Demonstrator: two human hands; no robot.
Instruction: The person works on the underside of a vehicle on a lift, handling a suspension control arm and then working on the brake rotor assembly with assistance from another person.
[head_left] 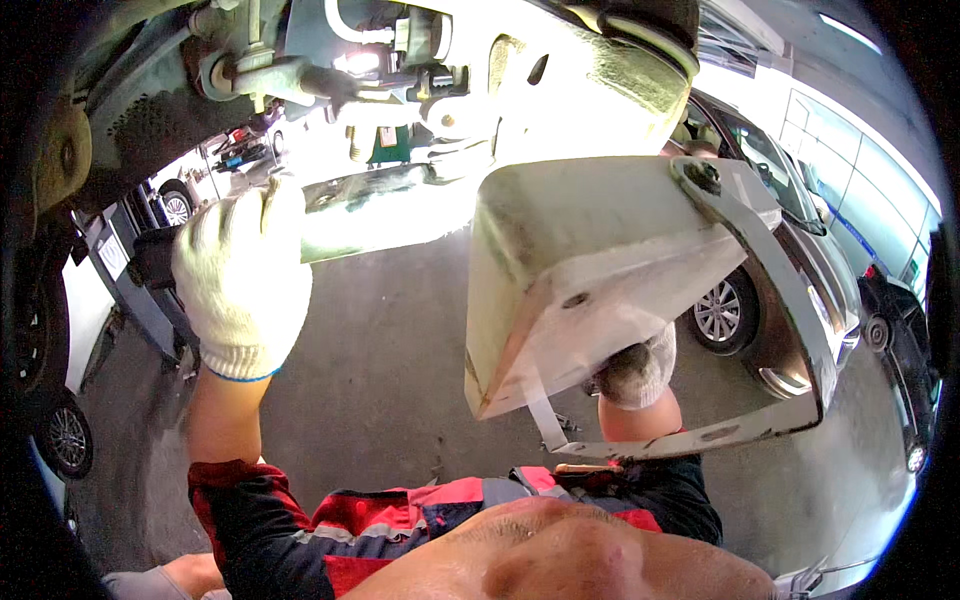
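My left hand (240, 265), in a white knitted glove, is closed round a pale, shiny tube (385, 210) with a dark end (153, 258). The tube runs to the right under the vehicle, strongly lit. My right hand (640, 372), in a soiled glove, is up against the underside of a whitish, box-shaped part (590, 255). Its fingers are mostly hidden there, so their grip does not show. A bent flat metal bracket (812, 330) is fixed at the box's upper right corner and loops round below it.
Overhead is a vehicle underside (150, 110) with hoses and a pipe joint (265, 78). A bright lamp (358, 63) glares among them. A parked car (790, 290) stands right, with a dark vehicle (890, 350) beyond. At left are a grey post (125, 270) and a wheel (68, 435).
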